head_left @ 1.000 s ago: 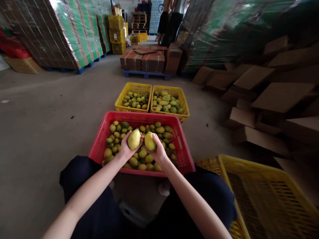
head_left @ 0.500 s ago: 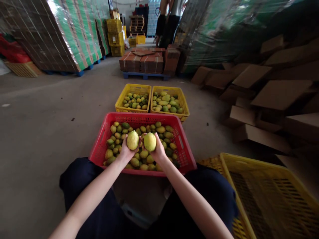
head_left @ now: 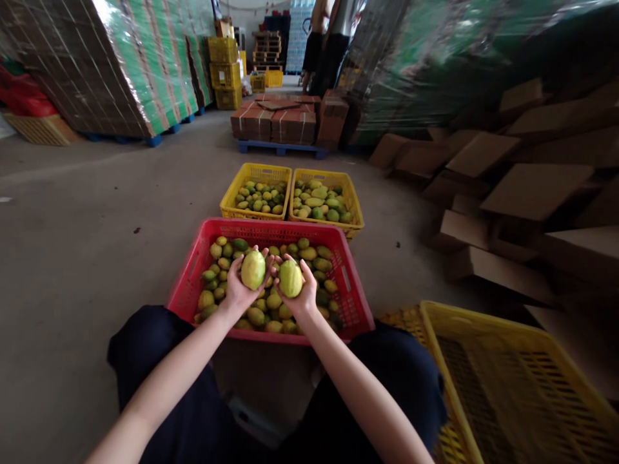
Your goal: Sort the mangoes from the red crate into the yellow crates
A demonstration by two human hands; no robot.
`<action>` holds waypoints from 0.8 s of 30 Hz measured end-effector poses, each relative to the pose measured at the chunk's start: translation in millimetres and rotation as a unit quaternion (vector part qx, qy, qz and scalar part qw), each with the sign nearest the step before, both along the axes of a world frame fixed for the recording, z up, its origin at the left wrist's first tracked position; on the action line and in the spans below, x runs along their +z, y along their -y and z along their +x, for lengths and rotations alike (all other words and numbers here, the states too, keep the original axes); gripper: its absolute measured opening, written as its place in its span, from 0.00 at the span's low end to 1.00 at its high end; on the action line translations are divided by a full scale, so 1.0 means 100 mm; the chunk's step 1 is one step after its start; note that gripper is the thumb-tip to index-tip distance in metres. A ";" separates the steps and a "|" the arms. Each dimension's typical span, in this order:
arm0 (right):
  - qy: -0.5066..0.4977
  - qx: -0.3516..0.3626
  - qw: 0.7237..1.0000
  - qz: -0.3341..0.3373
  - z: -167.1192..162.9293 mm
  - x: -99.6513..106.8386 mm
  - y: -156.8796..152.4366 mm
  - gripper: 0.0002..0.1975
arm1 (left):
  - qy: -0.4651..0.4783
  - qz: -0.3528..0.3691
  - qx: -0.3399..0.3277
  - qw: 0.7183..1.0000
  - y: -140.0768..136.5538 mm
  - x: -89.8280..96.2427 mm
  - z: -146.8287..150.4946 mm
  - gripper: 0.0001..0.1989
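Note:
My left hand [head_left: 236,290] cups a yellow-green oval fruit [head_left: 253,270], thumb and fingers round its sides. In my right hand [head_left: 305,298] lies a second fruit [head_left: 291,279], yellow-green with faint lengthwise ridges. I cannot tell the exact kind. Both hands are side by side, palms up, above a red plastic crate [head_left: 355,274]. Many more fruits [head_left: 256,316], yellow to dark green, fill the crate beneath them. The crate's near side is between my knees.
Beyond the red crate are two yellow crates [head_left: 358,196] of similar fruit. A larger yellow crate [head_left: 483,316] stands at my right. Cardboard boxes [head_left: 536,187] lie along the right. Farther off are strapped flat cartons [head_left: 293,122] on a blue pallet, wrapped stacks and two people.
Both fruits have turned in my hands, and the fingertips now show more around them. My hands stay over the red crate. The view has shifted slightly.

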State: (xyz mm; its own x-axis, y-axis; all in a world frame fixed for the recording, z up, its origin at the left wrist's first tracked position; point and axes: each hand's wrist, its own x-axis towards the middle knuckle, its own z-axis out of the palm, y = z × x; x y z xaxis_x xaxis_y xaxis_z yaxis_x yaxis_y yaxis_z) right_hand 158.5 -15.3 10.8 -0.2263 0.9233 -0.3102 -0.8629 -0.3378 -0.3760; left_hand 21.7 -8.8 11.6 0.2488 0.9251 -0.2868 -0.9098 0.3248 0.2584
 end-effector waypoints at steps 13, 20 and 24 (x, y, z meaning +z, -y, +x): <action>0.093 0.055 0.990 -0.094 -0.01 -0.20 0.04 0.11 | 0.016 -0.106 0.013 0.994 -0.04 -0.01 -0.05 0.17; 0.298 0.169 0.905 -0.252 -0.24 -0.51 0.02 0.12 | 0.000 -0.186 0.094 0.978 -0.22 -0.03 -0.25 0.14; 0.328 0.111 0.925 -0.158 -0.43 0.05 -0.89 0.17 | 0.010 -0.185 0.091 0.978 -0.28 -0.01 -0.32 0.12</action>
State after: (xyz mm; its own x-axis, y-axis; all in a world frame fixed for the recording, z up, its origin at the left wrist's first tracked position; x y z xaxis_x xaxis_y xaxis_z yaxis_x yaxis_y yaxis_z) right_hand 115.1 73.4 16.0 -0.0661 0.7169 -0.6940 -0.3806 -0.6611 -0.6466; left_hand -10.3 18.8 10.7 0.0992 0.7883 -0.6072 -0.9648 0.2255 0.1351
